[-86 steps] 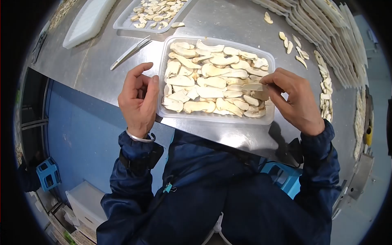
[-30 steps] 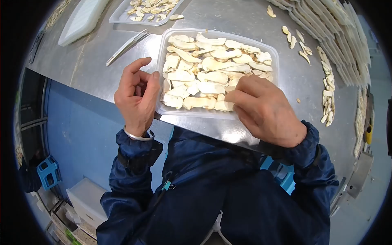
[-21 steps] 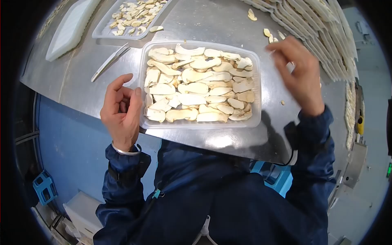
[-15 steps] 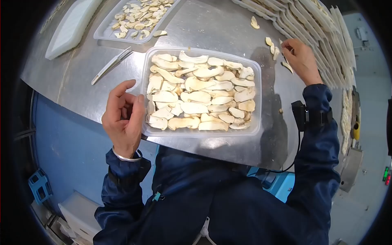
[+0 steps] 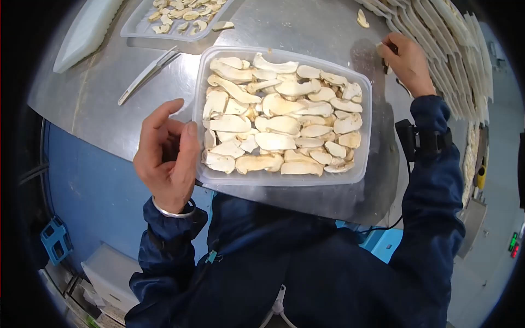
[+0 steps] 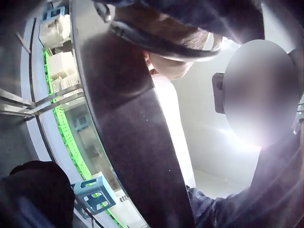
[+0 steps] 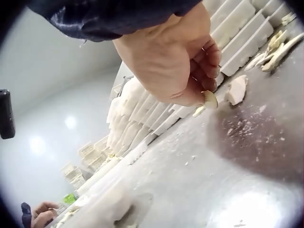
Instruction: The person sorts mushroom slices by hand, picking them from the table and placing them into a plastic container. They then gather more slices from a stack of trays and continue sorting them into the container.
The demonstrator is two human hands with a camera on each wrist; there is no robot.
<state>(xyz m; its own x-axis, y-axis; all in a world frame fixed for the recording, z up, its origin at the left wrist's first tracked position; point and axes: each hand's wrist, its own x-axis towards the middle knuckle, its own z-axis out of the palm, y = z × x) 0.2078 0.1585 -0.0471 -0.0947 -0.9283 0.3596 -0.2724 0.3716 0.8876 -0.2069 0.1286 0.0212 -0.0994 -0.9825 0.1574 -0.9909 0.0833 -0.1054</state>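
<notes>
A clear plastic tray (image 5: pixel 284 180) lies before me, its inside covered with rows of pale mushroom slices (image 5: pixel 276 124). My left hand (image 5: pixel 168 154) is at the tray's left side, fingers loosely bent and holding nothing; its thumb is close to the rim. In the left wrist view only part of that hand (image 6: pixel 171 68) shows below a bracelet. Off to the right, my right hand (image 5: pixel 409 64) reaches down at the loose slices on the metal table. In the right wrist view its thumb and fingers pinch a small mushroom slice (image 7: pixel 209 99), with another slice (image 7: pixel 236 90) lying just beyond.
Tweezers (image 5: pixel 147 75) lie left of the tray. Behind them stand a second tray (image 5: pixel 191 37) of smaller slices and a white ridged tray (image 5: pixel 87 35). Stacked white trays (image 5: pixel 445 54) rise at the right. A single slice (image 5: pixel 362 19) lies at the back. The table edge runs close in front.
My right hand placed a slice at the front right of the tray, then let go and moved right and away to the loose slices. The left hand has stayed beside the tray.
</notes>
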